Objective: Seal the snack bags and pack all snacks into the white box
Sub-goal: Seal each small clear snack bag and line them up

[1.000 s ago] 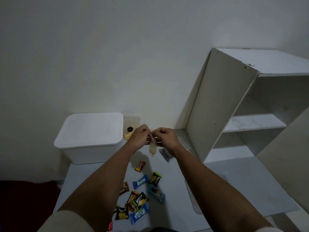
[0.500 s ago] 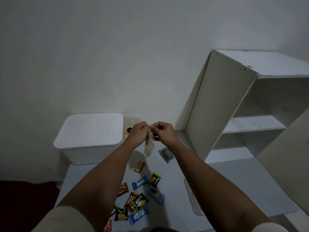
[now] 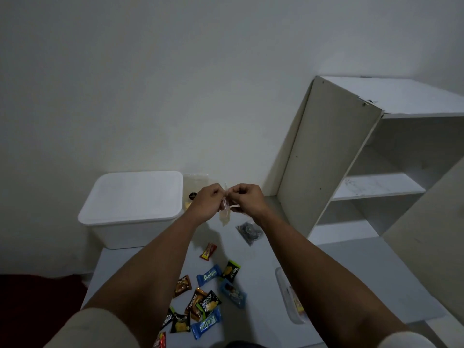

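Sealing step: my left hand (image 3: 209, 200) and right hand (image 3: 247, 199) each have a pinching grip on the top of a small clear snack bag (image 3: 224, 212), held above the desk (image 3: 263, 285). White box (image 3: 133, 207), lid on, sits left. Next: press the seal shut, then open the box.

Both arms reach forward, left hand (image 3: 206, 202) and right hand (image 3: 247, 200) almost touching, each grip pinched closed.

White table (image 3: 263, 285) bears lidded white box (image 3: 133, 204); scattered snack packets (image 3: 200, 300).
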Tool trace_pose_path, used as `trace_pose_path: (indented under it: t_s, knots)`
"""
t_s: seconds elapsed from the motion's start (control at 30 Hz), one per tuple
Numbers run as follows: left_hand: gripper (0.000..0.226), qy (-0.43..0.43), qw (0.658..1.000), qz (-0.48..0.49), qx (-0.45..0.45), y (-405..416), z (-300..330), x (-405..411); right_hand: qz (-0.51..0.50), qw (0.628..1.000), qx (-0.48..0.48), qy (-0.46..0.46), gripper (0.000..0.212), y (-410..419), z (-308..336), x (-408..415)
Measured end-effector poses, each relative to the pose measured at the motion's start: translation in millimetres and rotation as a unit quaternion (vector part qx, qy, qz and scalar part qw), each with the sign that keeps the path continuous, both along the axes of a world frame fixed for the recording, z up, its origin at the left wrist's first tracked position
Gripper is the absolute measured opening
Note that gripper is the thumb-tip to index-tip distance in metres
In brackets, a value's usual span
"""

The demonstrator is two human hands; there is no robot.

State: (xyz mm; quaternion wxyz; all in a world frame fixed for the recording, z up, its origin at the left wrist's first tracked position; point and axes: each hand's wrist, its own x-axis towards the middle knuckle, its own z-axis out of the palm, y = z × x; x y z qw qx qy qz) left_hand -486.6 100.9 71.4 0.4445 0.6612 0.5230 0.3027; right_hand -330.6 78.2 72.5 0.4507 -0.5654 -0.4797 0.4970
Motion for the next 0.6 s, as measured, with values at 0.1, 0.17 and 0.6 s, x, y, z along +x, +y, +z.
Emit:
trace_pose_path:
  t_s: [0.1, 0.17, 0.6]
  knots:
    - [0.027, 0.028, 0.999, 0.009, 0.024, 2.0, -2.9, -2.4, 0.03, 0.998, -0.041, -0.032, 0.015, -2.2, -2.7, 0.9]
    - [0.026, 0.019, 0.999, 0.019, 0.023, 3.1, -4.4, -3.5, 0.048, 0.996, -0.044, -0.055, 0.016, -3.6, -5.1, 2.2]
    - [0.018, 0.018, 0.999, 0.024, 0.031, 1.3, -18.9, -3.8, 0.06, 0.994, -0.084, -0.039, 0.018, -3.9, -6.0, 4.5]
